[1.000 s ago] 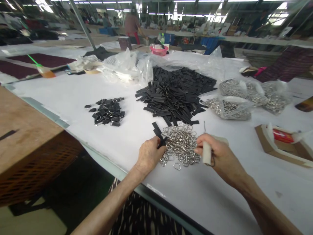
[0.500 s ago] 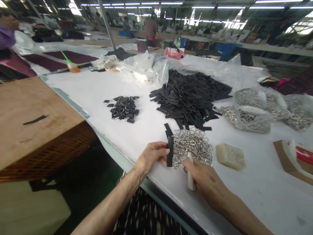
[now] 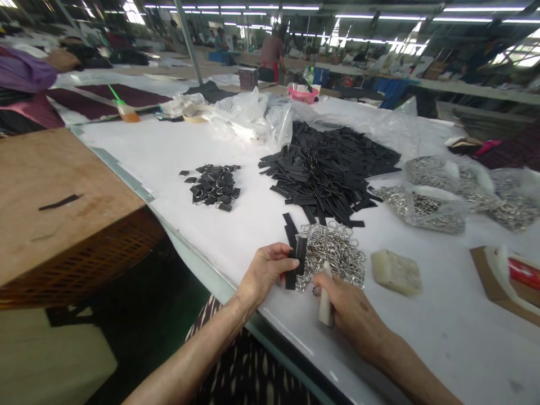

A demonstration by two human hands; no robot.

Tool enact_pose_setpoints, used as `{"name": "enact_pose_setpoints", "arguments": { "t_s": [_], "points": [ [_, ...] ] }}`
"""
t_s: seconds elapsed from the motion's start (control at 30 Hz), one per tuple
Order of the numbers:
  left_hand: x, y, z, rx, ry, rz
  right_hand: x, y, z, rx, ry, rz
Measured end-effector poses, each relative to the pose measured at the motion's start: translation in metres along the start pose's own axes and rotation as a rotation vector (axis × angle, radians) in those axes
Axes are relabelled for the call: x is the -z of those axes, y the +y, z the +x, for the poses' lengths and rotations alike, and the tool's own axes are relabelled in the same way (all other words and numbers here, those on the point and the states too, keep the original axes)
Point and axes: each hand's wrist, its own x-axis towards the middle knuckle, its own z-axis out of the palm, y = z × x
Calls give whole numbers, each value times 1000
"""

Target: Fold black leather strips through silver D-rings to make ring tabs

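Observation:
My left hand (image 3: 270,270) pinches a short black strip (image 3: 301,256) upright between thumb and fingers; a second dark length shows beside it, and I cannot tell whether it is a fold or another strip. My right hand (image 3: 354,312) is closed around a cream-white stick-like tool (image 3: 325,304) whose working end I cannot make out. Both hands are at the near edge of a heap of silver metal rings (image 3: 337,247). Behind the rings spreads a large pile of black strips (image 3: 333,169). Farther left lies a small pile of black tabs looped through rings (image 3: 216,187).
A yellowish block (image 3: 396,272) and an open cardboard box (image 3: 502,281) lie on the right, with plastic bags of rings (image 3: 434,208) behind. Crumpled clear plastic (image 3: 248,115) covers part of the back. A wooden-topped table (image 3: 63,208) stands left; a co-worker's purple sleeve (image 3: 25,70) shows beyond.
The black strip in my left hand has shifted slightly right, and a second dark length now shows beside it. My right hand keeps the tool, tilted a little more. The co-worker's arm reaches further in.

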Motion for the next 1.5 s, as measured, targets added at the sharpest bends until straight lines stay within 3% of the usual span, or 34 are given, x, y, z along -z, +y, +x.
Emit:
{"name": "enact_pose_setpoints", "arguments": {
  "t_s": [0.13,0.3,0.53,0.83,1.23,1.33,1.5],
  "points": [
    [-3,-1,-3,-58,26,-17,0,-2,0,46,40,-35],
    [-1,-3,-5,-44,-53,-89,-1,-2,1,50,31,-78],
    [2,-6,-6,-37,-25,-132,-5,-1,0,43,62,-129],
    [1,4,-18,-17,-98,-124,0,-1,-1,15,36,-47],
    [-3,-14,-18,12,-60,-85,2,4,-2,-43,44,20],
    [-3,-14,-19,13,-55,-70,1,4,-1,37,126,-19],
    [-3,-15,-19,-2,-55,-77,-10,11,8,392,311,-306]
  ]
}}
